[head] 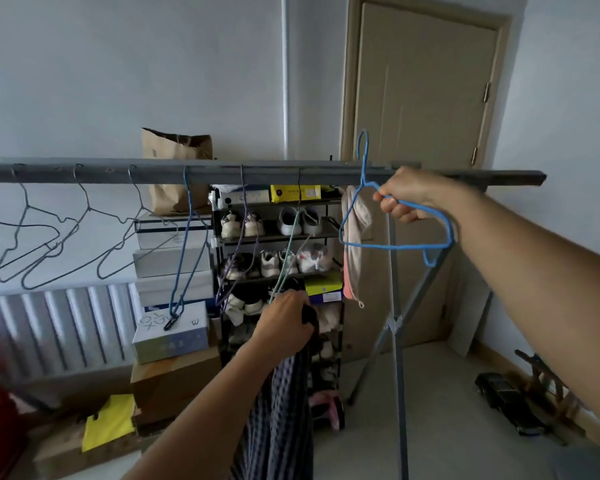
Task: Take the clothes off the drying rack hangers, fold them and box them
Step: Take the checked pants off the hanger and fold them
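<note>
Two hands are busy: the right hand [404, 199] grips a stiff, light blue hanger [395, 233], while the left hand [284, 320] holds soft, floppy checked clothes [278, 420] hanging below its fingers.

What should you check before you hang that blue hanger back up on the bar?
1. Blue wire hanger bare of clothes: ok.
2. Right hand grips the hanger with curled fingers: ok.
3. Hanger hook above the grey metal rack bar: ok, it sticks up past it.
4. Free stretch of bar near the hook: ok, though a pinkish cloth hangs just left of it.
5. Left hand holds the dark checked garment: ok, it hangs low and is not yet folded.
6. Box for the clothes within reach: cannot tell.
</note>
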Demonstrator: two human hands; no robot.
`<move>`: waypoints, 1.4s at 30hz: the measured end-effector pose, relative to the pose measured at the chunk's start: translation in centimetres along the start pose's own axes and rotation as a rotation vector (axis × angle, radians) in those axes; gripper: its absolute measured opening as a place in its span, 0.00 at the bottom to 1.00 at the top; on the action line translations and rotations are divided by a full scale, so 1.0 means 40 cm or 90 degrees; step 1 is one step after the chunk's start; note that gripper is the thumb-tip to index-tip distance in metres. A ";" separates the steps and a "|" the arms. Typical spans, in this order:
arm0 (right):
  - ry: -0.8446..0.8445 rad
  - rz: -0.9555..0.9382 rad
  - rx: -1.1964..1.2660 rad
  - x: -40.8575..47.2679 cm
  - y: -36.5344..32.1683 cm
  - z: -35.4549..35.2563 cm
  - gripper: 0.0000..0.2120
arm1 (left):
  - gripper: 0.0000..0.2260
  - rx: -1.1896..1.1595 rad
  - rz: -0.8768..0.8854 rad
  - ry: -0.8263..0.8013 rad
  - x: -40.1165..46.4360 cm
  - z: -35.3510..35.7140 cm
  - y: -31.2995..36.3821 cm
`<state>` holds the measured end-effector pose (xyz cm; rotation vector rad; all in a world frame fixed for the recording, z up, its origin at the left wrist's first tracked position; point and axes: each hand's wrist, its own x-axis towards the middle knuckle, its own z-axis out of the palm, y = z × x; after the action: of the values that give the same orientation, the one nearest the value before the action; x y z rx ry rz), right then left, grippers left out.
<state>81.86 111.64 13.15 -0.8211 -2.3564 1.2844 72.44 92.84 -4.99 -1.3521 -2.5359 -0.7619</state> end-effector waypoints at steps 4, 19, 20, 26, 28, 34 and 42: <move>0.089 -0.005 -0.026 0.074 0.059 0.070 0.14 | 0.08 -0.153 -0.010 -0.029 -0.007 -0.064 -0.021; 0.350 -0.351 -0.443 0.005 0.103 0.212 0.11 | 0.14 -0.563 -0.026 -0.117 -0.076 -0.259 -0.077; 0.308 -0.480 -0.333 -0.055 0.078 0.248 0.11 | 0.14 -0.580 -0.026 -0.120 -0.084 -0.271 -0.085; -0.226 -0.499 -0.135 -0.260 0.024 0.457 0.22 | 0.11 -0.607 0.005 -0.082 -0.148 -0.394 -0.173; -0.307 -0.453 -0.220 -0.247 0.029 0.493 0.17 | 0.11 -0.613 0.008 -0.061 -0.181 -0.456 -0.226; -0.215 -0.486 -0.098 -0.218 -0.032 0.563 0.23 | 0.12 -0.485 -0.069 0.012 -0.287 -0.622 -0.411; 0.021 -0.537 -0.098 -0.225 -0.201 0.699 0.13 | 0.18 -0.368 -0.139 0.157 -0.350 -0.723 -0.522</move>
<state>71.25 84.36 4.78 0.1484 -2.3612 0.7231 60.97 58.33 7.04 -1.0204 -2.3767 -1.6887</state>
